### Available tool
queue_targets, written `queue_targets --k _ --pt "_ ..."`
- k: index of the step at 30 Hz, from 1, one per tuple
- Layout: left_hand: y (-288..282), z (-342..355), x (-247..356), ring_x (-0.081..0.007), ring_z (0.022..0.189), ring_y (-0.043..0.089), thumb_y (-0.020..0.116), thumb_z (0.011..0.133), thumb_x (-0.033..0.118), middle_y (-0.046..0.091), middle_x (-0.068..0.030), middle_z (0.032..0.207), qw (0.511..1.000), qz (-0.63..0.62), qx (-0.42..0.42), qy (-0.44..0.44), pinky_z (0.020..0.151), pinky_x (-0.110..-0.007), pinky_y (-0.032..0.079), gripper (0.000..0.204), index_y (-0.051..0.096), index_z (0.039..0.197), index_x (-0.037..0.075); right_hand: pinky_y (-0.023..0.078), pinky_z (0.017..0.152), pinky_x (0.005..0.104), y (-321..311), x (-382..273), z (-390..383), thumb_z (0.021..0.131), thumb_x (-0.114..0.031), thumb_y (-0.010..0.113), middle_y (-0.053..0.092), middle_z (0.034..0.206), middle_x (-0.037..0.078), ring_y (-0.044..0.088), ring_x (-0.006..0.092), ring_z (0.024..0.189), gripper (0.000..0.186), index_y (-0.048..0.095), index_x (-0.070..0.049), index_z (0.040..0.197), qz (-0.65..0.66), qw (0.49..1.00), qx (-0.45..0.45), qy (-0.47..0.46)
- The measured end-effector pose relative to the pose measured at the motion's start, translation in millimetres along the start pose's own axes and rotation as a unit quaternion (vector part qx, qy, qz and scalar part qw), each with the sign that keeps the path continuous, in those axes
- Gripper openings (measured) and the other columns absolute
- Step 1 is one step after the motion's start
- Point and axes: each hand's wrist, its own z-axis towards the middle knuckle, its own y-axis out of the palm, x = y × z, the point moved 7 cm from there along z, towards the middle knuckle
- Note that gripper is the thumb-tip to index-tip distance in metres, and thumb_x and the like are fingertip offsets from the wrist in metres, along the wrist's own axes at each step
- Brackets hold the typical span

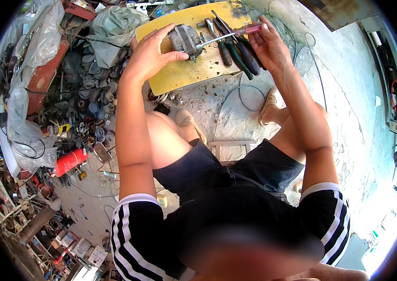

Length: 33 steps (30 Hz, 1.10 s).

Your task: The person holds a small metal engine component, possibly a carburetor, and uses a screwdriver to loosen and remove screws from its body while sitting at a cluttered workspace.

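Observation:
My left hand (148, 55) is closed around one side of a small grey electric motor (184, 38), which rests on a yellow tabletop (175, 78). In my right hand (272, 50) is a screwdriver (247, 30) with a reddish handle, pinched near its end. Its shaft slants down to the left, and the tip meets the motor's right side; the exact contact spot is too small to tell. Between the motor and my right hand lie pliers with dark green grips (237, 57), a dark-handled screwdriver (248, 55) and another dark-handled tool (225, 52).
Scrap metal parts and plastic sheets crowd the floor at left, with a red cylinder (71, 161) among them. A thin cable (240, 96) loops over the concrete floor beyond my knees. Dark crumbs dot the tabletop. A metal cabinet (343, 11) stands at the far right.

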Motion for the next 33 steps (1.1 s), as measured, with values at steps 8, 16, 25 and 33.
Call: queue_targets --k 8,16,25,33 --pt "1 0 -2 -0.0299 0.135 0.043 0.078 0.069 0.053 0.05 -0.0138 0.142 1.0 -0.006 0.003 0.011 0.116 -0.056 0.009 0.091 0.043 0.145 0.017 0.047 0.093 0.0288 3 3 -5 0.101 -0.023 0.052 0.06 0.114 0.002 0.058 0.015 0.106 0.036 0.049 -0.014 0.136 -0.028 0.999 0.021 0.016" --pt "-1 0 1 -0.0319 0.132 0.045 0.08 0.066 0.053 0.053 -0.0168 0.138 1.0 -0.025 0.015 0.011 0.115 -0.059 0.005 0.092 0.047 0.141 0.01 0.047 0.094 0.0293 -6 11 6 0.101 -0.022 0.052 0.06 0.114 0.002 0.06 0.0136 0.103 0.033 0.05 -0.015 0.134 0.017 1.0 -0.008 0.024" --pt "0 1 -1 -0.0314 0.132 0.046 0.078 0.069 0.053 0.052 -0.015 0.14 1.0 -0.008 0.01 0.014 0.116 -0.055 0.011 0.091 0.044 0.144 0.016 0.047 0.095 0.0315 -3 3 -1 0.103 -0.024 0.046 0.06 0.117 0.008 0.059 0.0175 0.109 0.038 0.043 -0.008 0.138 -0.056 0.998 0.006 0.007" --pt "0 0 -1 -0.031 0.132 0.046 0.08 0.066 0.053 0.053 -0.0162 0.138 1.0 -0.018 0.019 0.016 0.116 -0.054 0.007 0.092 0.047 0.141 0.012 0.046 0.099 0.0356 4 5 -6 0.103 -0.02 0.045 0.059 0.113 0.009 0.059 0.0202 0.109 0.04 0.039 -0.006 0.14 -0.02 0.999 0.02 0.027"
